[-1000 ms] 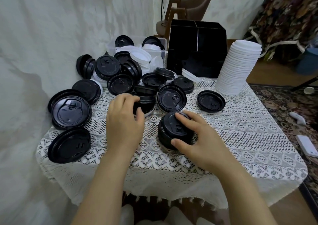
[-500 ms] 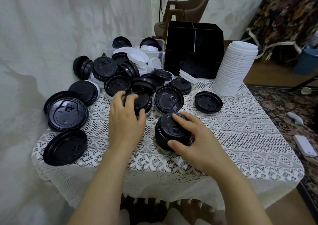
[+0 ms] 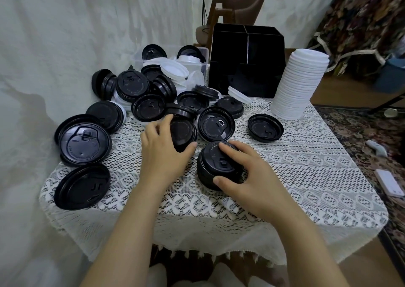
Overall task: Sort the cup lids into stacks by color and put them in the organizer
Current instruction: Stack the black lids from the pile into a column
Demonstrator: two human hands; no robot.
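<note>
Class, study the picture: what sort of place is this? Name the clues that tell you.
Probably a room in a home: a lace tablecloth, a patterned rug on the floor and a brown chair by the wall.

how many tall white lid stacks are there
1: white stack at the far right of the table, beside the organizer. Loose white lids in the pile may hide more.

No wording can be read. Faint raised lettering curves round the rims of the round black plastic cup lids point(image 3: 84, 142) left of the black box-shaped organizer point(image 3: 245, 67), too small and blurred to make out.
</note>
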